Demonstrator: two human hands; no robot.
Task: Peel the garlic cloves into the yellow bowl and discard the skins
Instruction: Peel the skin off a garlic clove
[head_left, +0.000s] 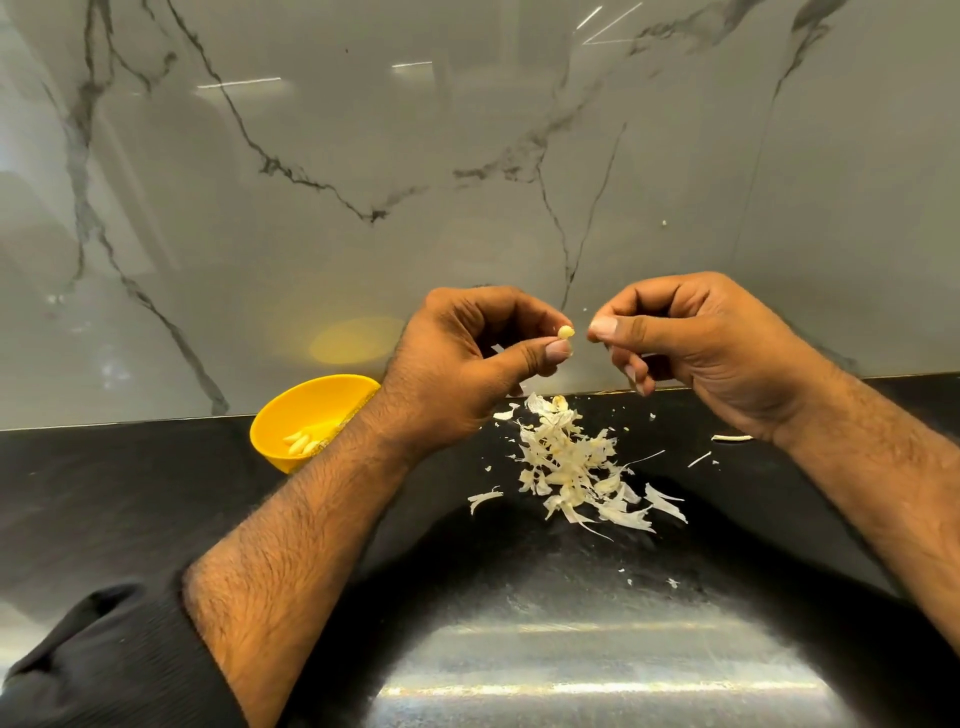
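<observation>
A small garlic clove (565, 331) is being pinched between thumb and forefinger of the left hand (467, 364). Just beside it, the right hand (691, 343) is being held with thumb and forefinger pressed together; whether skin is being gripped cannot be told. Below both hands, skins (571, 462) are lying piled on the black worktop (130, 493). Left of the left hand's wrist, the yellow bowl (306, 405) is holding peeled cloves (301, 443) against a marble-patterned wall (363, 156).

Both forearms rise from six o'clock and converge toward twelve. The left hand (467, 364) has curled fingers, thumb and forefinger pinched together at three o'clock. The right hand (696, 353), just beside it, pinches thumb to forefinger toward nine o'clock, other fingers curled.
</observation>
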